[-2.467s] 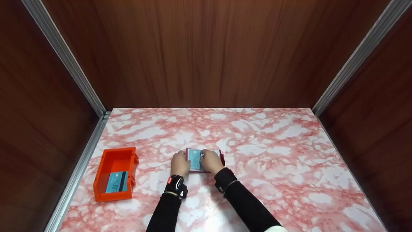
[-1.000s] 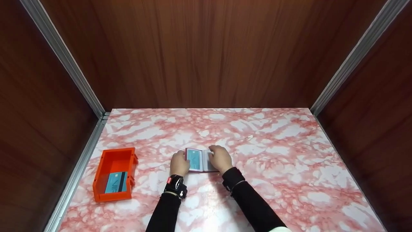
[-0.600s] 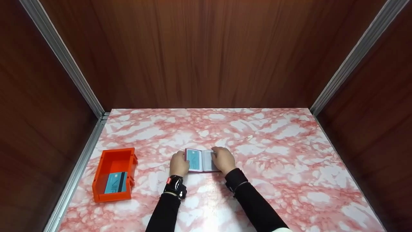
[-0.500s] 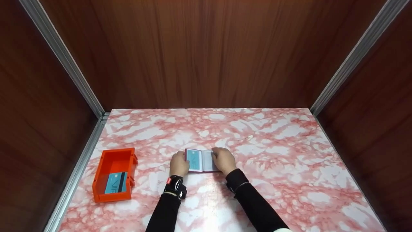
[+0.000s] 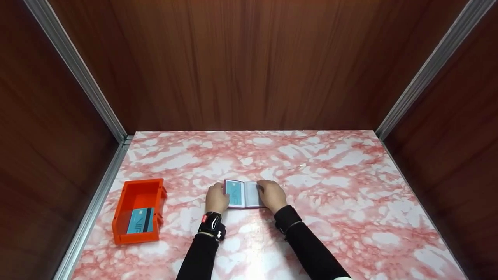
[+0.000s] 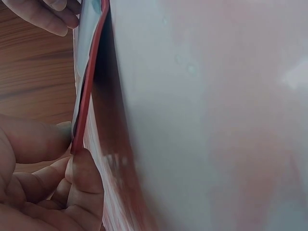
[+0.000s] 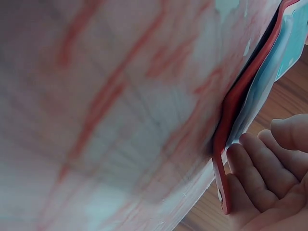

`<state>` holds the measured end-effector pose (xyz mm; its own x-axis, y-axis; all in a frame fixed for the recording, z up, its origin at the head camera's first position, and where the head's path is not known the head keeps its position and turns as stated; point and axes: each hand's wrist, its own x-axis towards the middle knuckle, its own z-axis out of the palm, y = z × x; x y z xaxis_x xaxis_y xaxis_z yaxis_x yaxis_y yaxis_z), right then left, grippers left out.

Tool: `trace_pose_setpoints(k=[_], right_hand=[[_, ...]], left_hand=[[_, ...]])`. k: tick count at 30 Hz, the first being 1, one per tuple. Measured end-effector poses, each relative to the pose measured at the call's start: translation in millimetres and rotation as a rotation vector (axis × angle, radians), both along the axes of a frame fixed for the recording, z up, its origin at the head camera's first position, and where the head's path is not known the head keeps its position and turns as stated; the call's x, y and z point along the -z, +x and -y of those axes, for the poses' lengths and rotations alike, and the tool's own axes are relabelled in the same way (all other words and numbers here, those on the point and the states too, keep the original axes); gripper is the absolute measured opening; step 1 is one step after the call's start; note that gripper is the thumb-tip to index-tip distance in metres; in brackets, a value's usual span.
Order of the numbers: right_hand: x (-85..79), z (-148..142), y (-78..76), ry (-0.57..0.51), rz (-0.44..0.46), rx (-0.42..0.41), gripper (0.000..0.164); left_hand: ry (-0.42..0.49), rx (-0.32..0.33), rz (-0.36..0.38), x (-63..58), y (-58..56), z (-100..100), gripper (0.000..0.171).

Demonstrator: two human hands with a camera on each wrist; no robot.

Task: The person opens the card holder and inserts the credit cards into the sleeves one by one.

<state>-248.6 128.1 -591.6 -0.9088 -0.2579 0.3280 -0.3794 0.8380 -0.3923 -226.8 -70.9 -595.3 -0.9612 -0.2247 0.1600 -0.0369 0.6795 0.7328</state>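
A red card holder [image 5: 255, 194] lies spread on the table, with clear sleeves inside. A blue card [image 5: 234, 193] shows in its left sleeve. My left hand [image 5: 217, 198] pinches the holder's left edge between thumb and fingers, plain in the left wrist view. At the other side, my right hand [image 5: 272, 195] rests on the right edge. In the right wrist view its fingers [image 7: 257, 168] are loosely bent and touch the red cover [image 7: 236, 103] by its end flap, while the thumb stays apart from the cover.
To the left stands an orange bin [image 5: 141, 191] with a blue VIP card [image 5: 141, 220] leaning in its front. Brown wood-grain panels [image 5: 249, 66] and metal rails enclose the pink-and-white marbled table [image 5: 330, 194].
My right hand has moved right, from the middle of the holder to its right edge, uncovering the right-hand sleeve. My left hand keeps its place on the left edge.
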Motion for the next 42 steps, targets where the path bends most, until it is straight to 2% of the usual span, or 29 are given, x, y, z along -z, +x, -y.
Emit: trace_pose_setpoints(k=[5, 15, 22, 30, 35, 42], right_hand=[[0.0, 0, 0.7, -0.001, 0.025, 0.009, 0.022], [0.8, 0, 0.7, 0.053, 0.016, -0.007, 0.023], [0.3, 1, 1.2, 0.045, 0.024, -0.027, 0.019], [-1.9, 5, 0.4, 0.044, 0.043, -0.045, 0.017], [-1.0, 10, 1.2, 0.037, 0.037, -0.088, 0.016], [-1.0, 19, 3.8, -0.031, 0.078, -0.194, 0.018]], left_hand=[[0.004, -0.003, 0.0, 0.0, 0.6, 0, 0.032], [0.013, -0.009, -0.001, 0.2, -0.2, -1, 0.032], [0.028, -0.012, 0.038, -0.2, -0.5, -1, 0.034], [0.011, -0.003, 0.029, 2.0, -1.3, 0, 0.032], [0.018, -0.001, 0.014, 3.9, -1.6, 1, 0.032], [0.015, 0.003, 0.027, 5.3, -2.1, 1, 0.033]])
